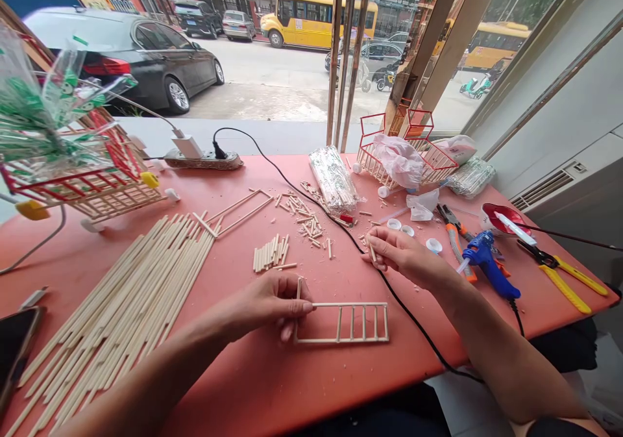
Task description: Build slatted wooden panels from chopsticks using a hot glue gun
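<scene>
Between its thumb and fingers, my left hand (282, 300) pinches the left end of a small ladder-like wooden stick frame (364, 322). Several short rungs stand in the frame's right part, and a stretch without rungs lies beside my fingers. Farther right and higher, my right hand (396, 252) pinches a short wooden stick (372, 252) over the table. A small row of short cut sticks (270, 253) lies beyond my left hand. Past them are a scattered heap of stick pieces (306, 219) and a three-sided stick frame (246, 213).
Long sticks (121, 300) cover the left side. Stick-built carts (82, 190) stand at the back corners. A black cable (399, 304) crosses the table beneath my right hand. At right lie a blue glue gun (489, 265), pliers (457, 236) and yellow-handled cutters (559, 271).
</scene>
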Available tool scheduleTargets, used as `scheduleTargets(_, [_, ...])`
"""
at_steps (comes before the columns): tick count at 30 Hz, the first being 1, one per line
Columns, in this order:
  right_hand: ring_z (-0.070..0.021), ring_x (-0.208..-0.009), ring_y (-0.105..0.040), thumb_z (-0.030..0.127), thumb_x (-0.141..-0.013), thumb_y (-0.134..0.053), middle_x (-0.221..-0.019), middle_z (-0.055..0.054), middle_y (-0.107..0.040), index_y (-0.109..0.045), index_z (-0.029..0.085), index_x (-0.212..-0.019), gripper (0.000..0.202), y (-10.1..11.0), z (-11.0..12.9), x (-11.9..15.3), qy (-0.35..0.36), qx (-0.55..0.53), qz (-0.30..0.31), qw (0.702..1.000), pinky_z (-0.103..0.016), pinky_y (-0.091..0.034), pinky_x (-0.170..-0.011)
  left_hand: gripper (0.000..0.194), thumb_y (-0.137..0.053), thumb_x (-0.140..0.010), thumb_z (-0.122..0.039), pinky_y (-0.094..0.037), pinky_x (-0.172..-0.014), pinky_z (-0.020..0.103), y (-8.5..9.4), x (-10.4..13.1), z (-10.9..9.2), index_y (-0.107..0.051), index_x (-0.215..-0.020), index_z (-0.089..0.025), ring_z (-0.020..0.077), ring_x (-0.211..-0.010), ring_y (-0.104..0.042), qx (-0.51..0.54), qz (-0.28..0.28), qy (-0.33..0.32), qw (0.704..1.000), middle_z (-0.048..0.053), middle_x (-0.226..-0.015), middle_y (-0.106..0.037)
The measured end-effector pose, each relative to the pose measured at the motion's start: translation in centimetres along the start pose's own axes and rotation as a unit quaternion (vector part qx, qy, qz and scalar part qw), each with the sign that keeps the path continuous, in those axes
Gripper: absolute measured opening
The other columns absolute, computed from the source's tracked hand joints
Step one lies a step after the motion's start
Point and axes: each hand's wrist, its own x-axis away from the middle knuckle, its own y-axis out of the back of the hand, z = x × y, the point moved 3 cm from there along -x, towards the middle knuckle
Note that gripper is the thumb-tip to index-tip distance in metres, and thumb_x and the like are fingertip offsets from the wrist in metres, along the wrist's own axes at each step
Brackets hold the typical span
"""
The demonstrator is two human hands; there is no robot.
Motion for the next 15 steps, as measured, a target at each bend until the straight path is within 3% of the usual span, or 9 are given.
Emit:
scheduleTargets(4, [-0.0106, -0.064, -0.045, 0.069, -0.088, -0.075, -0.072, 0.004, -0.051, -0.051, 0.021, -0.081, 0.054, 0.7, 0.0, -0.3, 0.019, 0.044, -0.017, 0.999, -0.028, -0.038, -0.063, 0.043, -0.085, -0.082, -0.057, -0.041, -0.048, 0.021, 0.0, -0.1, 0.1, -0.07, -0.087, -0.017, 0.0107, -0.046, -0.06, -0.019, -0.016, 0.01, 1.0, 0.0, -0.057, -0.069])
scheduleTargets(9, [-0.0104, -0.063, -0.045, 0.071, -0.089, -0.072, -0.072, 0.004, -0.051, -0.051, 0.022, -0.079, 0.055, 0.8, 0.3, -0.3, 0.023, 0.074, -0.02, 0.997, -0.029, -0.038, -0.063, 0.044, -0.081, -0.084, -0.058, -0.037, -0.046, 0.021, -0.2, -0.2, -0.2, -0.066, -0.097, -0.019, 0.0128, -0.045, -0.061, -0.044, -0.037, -0.003, 0.998, -0.002, -0.054, -0.067])
scheduleTargets(13, [-0.0108, -0.064, -0.047, 0.07, -0.09, -0.072, -0.074, 0.004, -0.052, -0.051, 0.022, -0.081, 0.053, 0.6, 0.4, -0.2, 0.018, 0.075, -0.016, 0.997, -0.029, -0.039, -0.063, 0.04, -0.076, -0.087, -0.056, -0.037, -0.048, 0.022, -0.2, -0.1, -0.6, -0.061, -0.089, -0.019, 0.013, -0.05, -0.065, -0.069, -0.058, -0.018, 0.996, 0.003, -0.069, -0.076])
scheduleTargets(15, [-0.011, -0.064, -0.047, 0.069, -0.09, -0.072, -0.074, 0.004, -0.052, -0.051, 0.022, -0.082, 0.052, 0.6, 0.4, -0.2, 0.016, 0.073, -0.014, 0.997, -0.03, -0.04, -0.063, 0.039, -0.075, -0.088, -0.055, -0.038, -0.051, 0.023, -0.1, 0.0, -0.9, -0.06, -0.083, -0.02, 0.0129, -0.051, -0.065, -0.081, -0.069, -0.022, 0.994, 0.003, -0.067, -0.075])
